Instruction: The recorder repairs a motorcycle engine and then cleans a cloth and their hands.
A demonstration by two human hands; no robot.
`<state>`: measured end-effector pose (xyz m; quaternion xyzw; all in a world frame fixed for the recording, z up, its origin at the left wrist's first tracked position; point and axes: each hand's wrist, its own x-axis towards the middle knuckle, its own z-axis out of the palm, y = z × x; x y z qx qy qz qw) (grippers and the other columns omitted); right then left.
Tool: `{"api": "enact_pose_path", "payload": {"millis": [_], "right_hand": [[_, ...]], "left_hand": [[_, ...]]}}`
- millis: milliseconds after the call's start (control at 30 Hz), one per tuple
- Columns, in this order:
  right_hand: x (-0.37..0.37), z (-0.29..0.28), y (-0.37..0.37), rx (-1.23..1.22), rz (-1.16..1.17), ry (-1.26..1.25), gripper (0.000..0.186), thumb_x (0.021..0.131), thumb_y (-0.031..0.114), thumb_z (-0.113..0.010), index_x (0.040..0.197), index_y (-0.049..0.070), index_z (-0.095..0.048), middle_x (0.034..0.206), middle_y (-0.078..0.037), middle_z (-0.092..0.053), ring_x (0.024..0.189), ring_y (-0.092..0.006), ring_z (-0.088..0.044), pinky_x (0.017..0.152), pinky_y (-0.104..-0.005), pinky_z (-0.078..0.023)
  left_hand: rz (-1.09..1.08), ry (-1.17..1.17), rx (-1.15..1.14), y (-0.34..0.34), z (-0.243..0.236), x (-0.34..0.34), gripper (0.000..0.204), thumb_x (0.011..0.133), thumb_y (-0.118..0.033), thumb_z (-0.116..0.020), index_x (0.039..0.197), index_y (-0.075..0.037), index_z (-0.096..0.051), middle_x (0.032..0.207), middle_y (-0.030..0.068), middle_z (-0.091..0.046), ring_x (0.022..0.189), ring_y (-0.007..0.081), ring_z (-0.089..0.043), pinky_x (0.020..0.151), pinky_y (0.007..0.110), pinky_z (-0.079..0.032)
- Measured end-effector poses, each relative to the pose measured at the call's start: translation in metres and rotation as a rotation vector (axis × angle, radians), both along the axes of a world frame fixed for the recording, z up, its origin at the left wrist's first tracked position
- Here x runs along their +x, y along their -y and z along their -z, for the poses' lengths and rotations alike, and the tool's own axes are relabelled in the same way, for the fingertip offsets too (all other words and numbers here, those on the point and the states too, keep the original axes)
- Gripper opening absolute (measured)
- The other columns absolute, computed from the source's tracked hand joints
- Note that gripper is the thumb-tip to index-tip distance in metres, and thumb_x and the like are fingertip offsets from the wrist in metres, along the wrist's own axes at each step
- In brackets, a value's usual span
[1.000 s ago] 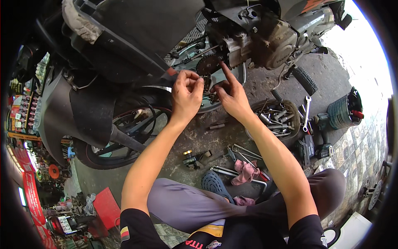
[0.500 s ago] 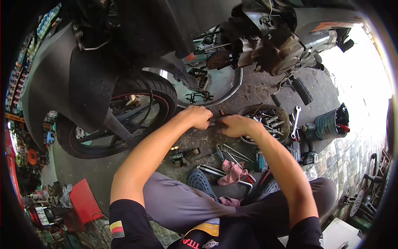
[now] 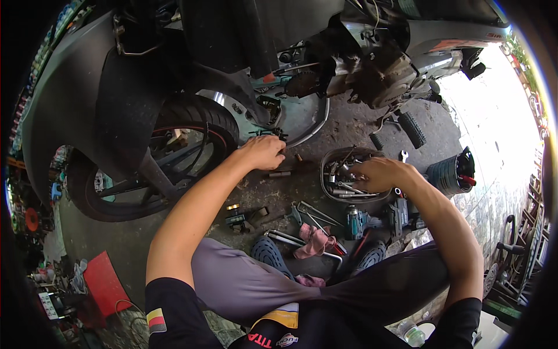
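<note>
My right hand (image 3: 379, 173) reaches into an oval container (image 3: 324, 185) of sockets and metal tools. Its fingers stretch down among the sockets (image 3: 344, 191), apart as far as they show, and their tips are partly hidden. Over the floor beside the metal tray (image 3: 311, 129), my left hand (image 3: 266, 152) is closed with the fingers curled. Whatever it may hold is hidden. Just below it lies a short dark metal cylinder (image 3: 279, 174), and a small brownish piece (image 3: 299, 157) lies to its right. Small dark parts (image 3: 278, 134) rest at the tray's near edge.
A motorcycle's front wheel (image 3: 224, 125) stands at left, its engine (image 3: 389, 81) at upper right. Near my feet are a teal cordless driver (image 3: 354, 223), a pink rag (image 3: 314, 241) and metal rods (image 3: 319, 216). A wrench (image 3: 403, 156) and a blue bucket (image 3: 446, 177) are at right.
My hands were close together between the tray and the tool container. The right has moved right into the container, while the left has shifted slightly left. The short dark cylinder now shows on the floor.
</note>
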<state>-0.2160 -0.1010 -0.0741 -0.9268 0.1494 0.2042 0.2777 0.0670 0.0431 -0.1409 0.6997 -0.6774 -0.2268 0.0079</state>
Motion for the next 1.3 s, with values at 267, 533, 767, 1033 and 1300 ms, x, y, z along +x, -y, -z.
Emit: {"api": "enact_pose_path", "payload": {"millis": [267,533,767,1033,1300], "right_hand": [[0.004,-0.016,0.013,0.038,0.109,-0.048,0.044,0.087,0.036,-0.057,0.123,0.010,-0.057,0.103,-0.017,-0.066,0.099,-0.0325,-0.062,0.086,-0.0398,-0.048],[0.004,-0.012,0.018,0.048,0.035,-0.044,0.047,0.089,0.034,-0.057,0.125,0.005,-0.053,0.109,-0.020,-0.063,0.100,-0.0350,-0.061,0.087,-0.0404,-0.048],[0.006,-0.005,0.017,0.081,0.032,-0.047,0.045,0.089,0.033,-0.058,0.123,0.004,-0.055,0.113,-0.019,-0.062,0.102,-0.0340,-0.060,0.087,-0.0399,-0.048],[0.015,-0.006,0.007,0.123,-0.013,0.005,0.043,0.088,0.030,-0.057,0.122,0.004,-0.056,0.110,-0.019,-0.063,0.099,-0.0342,-0.061,0.087,-0.0400,-0.048],[0.068,0.012,-0.007,0.534,0.407,0.622,0.042,0.092,0.017,-0.056,0.130,0.002,-0.047,0.088,-0.014,-0.064,0.080,-0.0155,-0.062,0.072,-0.0286,-0.050]], "left_hand": [[-0.109,-0.084,-0.086,0.008,-0.013,-0.001,0.030,0.082,-0.026,-0.061,0.098,-0.001,-0.058,0.105,0.0173,-0.059,0.101,0.0350,-0.058,0.085,0.043,-0.048],[-0.596,-0.536,-0.578,0.025,-0.013,-0.018,0.056,0.081,-0.029,-0.069,0.118,0.004,-0.043,0.110,0.0209,-0.056,0.099,0.0291,-0.060,0.083,0.038,-0.048],[-0.504,-0.625,-0.993,0.048,-0.039,-0.020,0.059,0.078,-0.030,-0.074,0.119,0.003,-0.048,0.114,0.0175,-0.055,0.101,0.0251,-0.057,0.085,0.034,-0.046],[-0.493,-0.824,-0.938,0.058,-0.063,-0.016,0.043,0.076,-0.028,-0.076,0.103,0.004,-0.064,0.093,0.0110,-0.066,0.086,0.0169,-0.061,0.080,0.029,-0.047],[-0.450,-0.681,-0.844,0.077,-0.075,-0.024,0.029,0.081,-0.025,-0.071,0.093,0.002,-0.069,0.082,0.0080,-0.070,0.077,0.0135,-0.063,0.074,0.026,-0.047]]}}
